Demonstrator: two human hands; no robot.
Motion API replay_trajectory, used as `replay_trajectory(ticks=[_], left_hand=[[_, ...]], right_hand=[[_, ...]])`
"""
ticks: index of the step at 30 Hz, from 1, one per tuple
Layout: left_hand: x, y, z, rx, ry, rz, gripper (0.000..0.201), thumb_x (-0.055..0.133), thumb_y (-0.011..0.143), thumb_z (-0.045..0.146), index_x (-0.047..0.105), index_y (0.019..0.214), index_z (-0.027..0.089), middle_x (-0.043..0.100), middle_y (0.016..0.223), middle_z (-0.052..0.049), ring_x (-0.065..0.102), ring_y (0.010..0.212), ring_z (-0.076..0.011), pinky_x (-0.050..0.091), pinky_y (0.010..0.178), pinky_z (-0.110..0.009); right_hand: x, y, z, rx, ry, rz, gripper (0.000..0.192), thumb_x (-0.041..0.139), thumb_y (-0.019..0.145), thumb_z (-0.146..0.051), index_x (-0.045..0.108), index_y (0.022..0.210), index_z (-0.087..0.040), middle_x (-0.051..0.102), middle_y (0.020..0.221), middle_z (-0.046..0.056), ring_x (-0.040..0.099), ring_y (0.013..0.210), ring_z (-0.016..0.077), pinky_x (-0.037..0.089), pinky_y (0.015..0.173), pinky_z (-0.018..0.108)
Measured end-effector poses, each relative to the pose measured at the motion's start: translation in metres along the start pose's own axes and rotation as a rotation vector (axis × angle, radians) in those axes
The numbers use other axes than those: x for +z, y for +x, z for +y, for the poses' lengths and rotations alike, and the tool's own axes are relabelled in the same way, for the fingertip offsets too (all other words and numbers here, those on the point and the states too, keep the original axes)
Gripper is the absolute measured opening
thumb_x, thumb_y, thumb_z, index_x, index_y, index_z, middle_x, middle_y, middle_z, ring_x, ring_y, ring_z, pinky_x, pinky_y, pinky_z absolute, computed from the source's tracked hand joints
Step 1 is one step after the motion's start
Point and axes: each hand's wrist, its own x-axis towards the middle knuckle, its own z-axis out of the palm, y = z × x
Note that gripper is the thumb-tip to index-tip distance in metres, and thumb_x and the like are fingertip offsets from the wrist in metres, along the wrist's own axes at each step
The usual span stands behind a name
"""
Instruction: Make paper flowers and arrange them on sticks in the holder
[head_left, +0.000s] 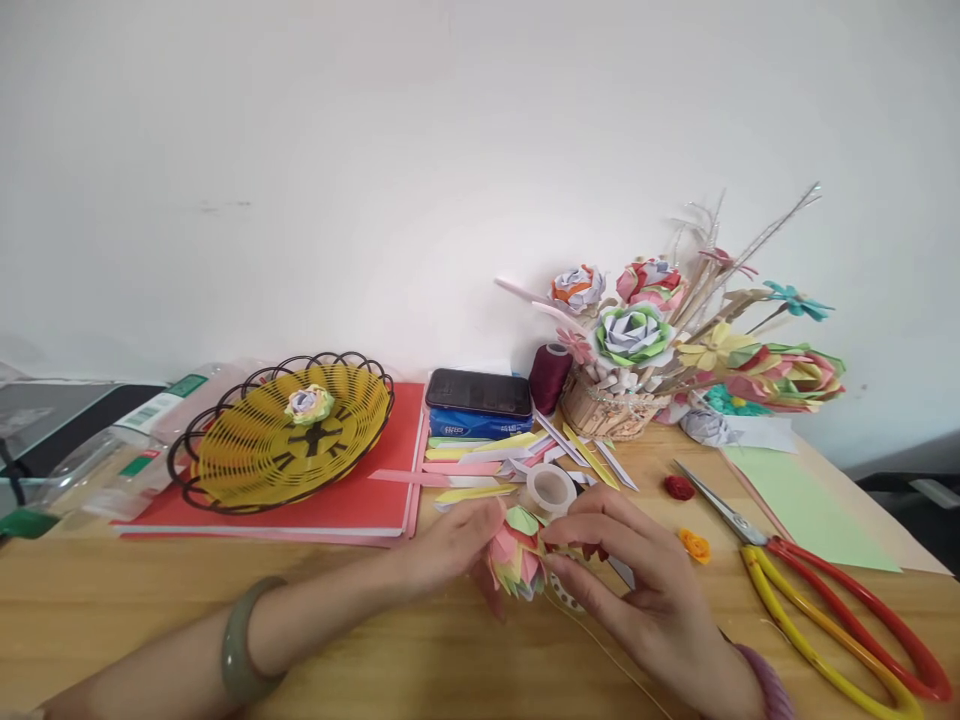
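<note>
Hands meet at the near edge of the wooden table, both closed on a small paper flower with pink, yellow and green petals. The left hand cups the flower from its left side, fingers curled together around the petals. The right hand comes in from the flower's right, thumb and fingertips pinched on its top and side, the other fingers bent loosely below. A thin thread trails from under the flower toward the near edge. Just behind the flower sits a roll of clear tape, and behind that a scatter of coloured paper strips. Well to the flower's left stands a yellow wire basket on a red folder. To the flower's right lie red-and-yellow scissors, blades apart. Farther back to its right, a woven pot of paper flowers stands against the wall.
</note>
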Motion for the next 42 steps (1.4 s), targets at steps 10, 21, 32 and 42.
replay_trajectory(ticks=[10,21,32,42], left_hand=[[0.004,-0.004,0.006,0.006,0.215,-0.021,0.068,0.030,0.073,0.073,0.059,0.078,0.013,0.059,0.069,-0.005,0.051,0.054,-0.0110,0.040,0.050,-0.023],[0.003,-0.002,0.007,-0.183,0.068,-0.003,0.056,0.044,0.072,0.067,0.060,0.081,0.014,0.059,0.068,-0.004,0.053,0.055,-0.0134,0.039,0.047,-0.023],[0.000,-0.003,0.003,0.055,0.045,0.074,0.062,0.053,0.071,0.061,0.048,0.119,0.021,0.057,0.083,-0.003,0.054,0.065,-0.0106,0.046,0.064,-0.027],[0.004,-0.001,0.006,0.279,0.052,0.107,0.046,0.070,0.067,0.038,0.055,0.110,0.028,0.052,0.115,-0.004,0.054,0.090,-0.0151,0.046,0.077,-0.028]], right_hand=[[0.004,0.002,0.001,0.145,0.115,-0.097,0.011,0.051,0.086,-0.016,0.058,0.078,-0.021,0.052,0.074,-0.001,0.049,0.065,0.0099,0.041,0.057,0.020],[0.005,0.003,0.002,0.376,0.187,-0.074,0.015,0.051,0.087,-0.029,0.055,0.075,-0.022,0.047,0.070,-0.002,0.043,0.060,0.0110,0.036,0.054,0.023],[0.003,0.005,-0.003,0.504,0.158,-0.074,0.022,0.053,0.083,-0.033,0.061,0.066,-0.021,0.049,0.064,-0.002,0.044,0.057,0.0116,0.034,0.050,0.023],[0.000,0.010,-0.005,0.493,0.144,-0.051,0.017,0.056,0.079,-0.031,0.063,0.067,-0.021,0.055,0.066,0.001,0.049,0.059,0.0135,0.038,0.048,0.024]])
